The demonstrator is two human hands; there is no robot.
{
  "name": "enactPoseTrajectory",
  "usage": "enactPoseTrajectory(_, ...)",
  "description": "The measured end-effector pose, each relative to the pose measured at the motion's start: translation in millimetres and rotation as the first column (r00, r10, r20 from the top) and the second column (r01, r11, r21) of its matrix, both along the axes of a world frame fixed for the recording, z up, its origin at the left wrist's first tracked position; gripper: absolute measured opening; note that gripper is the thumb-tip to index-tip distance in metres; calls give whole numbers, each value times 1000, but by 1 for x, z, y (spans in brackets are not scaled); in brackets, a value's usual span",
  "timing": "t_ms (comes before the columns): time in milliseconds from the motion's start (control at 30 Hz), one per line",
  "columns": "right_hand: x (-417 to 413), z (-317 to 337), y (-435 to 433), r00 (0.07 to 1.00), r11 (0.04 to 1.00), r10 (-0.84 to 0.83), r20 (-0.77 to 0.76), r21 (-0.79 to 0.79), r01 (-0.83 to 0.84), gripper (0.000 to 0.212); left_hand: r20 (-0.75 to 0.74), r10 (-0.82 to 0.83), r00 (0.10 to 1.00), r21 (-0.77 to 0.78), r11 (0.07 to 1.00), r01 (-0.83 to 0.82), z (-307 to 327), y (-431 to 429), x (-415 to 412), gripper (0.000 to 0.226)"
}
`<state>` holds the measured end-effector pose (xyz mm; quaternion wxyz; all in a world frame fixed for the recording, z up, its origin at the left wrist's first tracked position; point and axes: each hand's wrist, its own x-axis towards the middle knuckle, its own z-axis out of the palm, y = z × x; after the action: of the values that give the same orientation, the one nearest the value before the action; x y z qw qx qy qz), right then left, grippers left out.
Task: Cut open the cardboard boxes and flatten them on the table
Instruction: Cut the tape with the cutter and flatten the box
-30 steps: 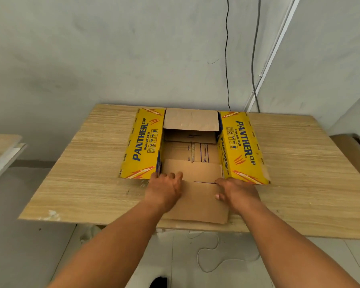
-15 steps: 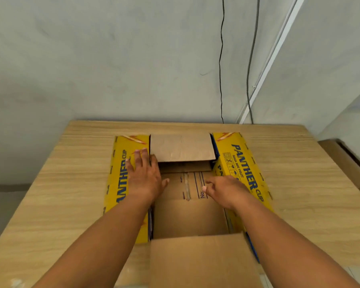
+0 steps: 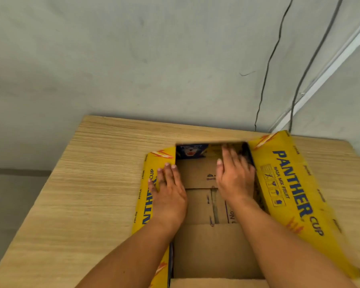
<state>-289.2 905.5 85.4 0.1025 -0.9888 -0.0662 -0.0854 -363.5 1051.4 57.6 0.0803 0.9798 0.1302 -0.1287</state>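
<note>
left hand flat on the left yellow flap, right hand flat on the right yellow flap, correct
Only the left half is right. The left hand lies flat on the left yellow flap, but the head view shows the right hand inside the box, reaching toward its far wall, not on the right yellow flap.

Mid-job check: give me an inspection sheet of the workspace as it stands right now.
Surface: wooden table, carrying the box.
Job's things: one cardboard box, yellow print, top open, side flaps splayed outward, not yet flattened; no cutter seen.
Clutter: nothing seen.
Hands: left hand flat on the left yellow flap; right hand inside the box, fingers straight toward its far wall.
Cables: two dark cables run down the wall behind the table.
Surroundings: grey wall; white trim at right.
</note>
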Motion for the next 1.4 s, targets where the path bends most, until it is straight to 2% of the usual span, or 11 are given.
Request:
enactPoseTrajectory(233,85,8,18,856,972,-25,-516,-212,-100,57,-30,-36,999,-1,999,36,0,-4,4,71)
enactPoseTrajectory(433,85,0,7,823,969,10,-569,-197,-148,66,60,128,990,-279,954,-107,2,6,-1,75)
enactPoseTrajectory(533,60,0,4,918,942,62,-391,-281,-183,67,88,541,836,-435,776,-457,4,40,-9,93)
enactPoseTrajectory(600,33,2,7,948,948,180,-263,-211,-239,64,-145,675,724,-519,571,-636,11,63,-20,88)
enactPoseTrajectory(700,-9,12,25,822,916,396,-409,234,-325,64,-360,498,789,-809,255,-530,27,84,-34,33)
enactPoseTrajectory(800,-42,22,47,629,737,564,-535,669,-92,73,-216,372,903,-970,22,-242,58,79,-40,39)
enactPoseTrajectory(900,-65,58,49,616,499,619,-487,850,170,80,-2,316,949,-993,109,-39,95,46,-43,70)
enactPoseTrajectory(1000,-68,113,28,611,252,635,-473,874,415,97,260,317,912,-946,272,175,119,2,-48,55)
enactPoseTrajectory(1100,-61,163,-9,634,88,672,-382,892,444,76,501,215,838,-829,398,394,134,-37,-44,47)
enactPoseTrajectory(1200,-45,181,-42,668,58,666,-332,916,397,58,639,70,766,-649,583,488,147,-73,-34,57)
enactPoseTrajectory(1400,-41,154,-71,743,98,517,-425,892,442,46,658,211,722,-672,598,437,138,-118,-22,28)
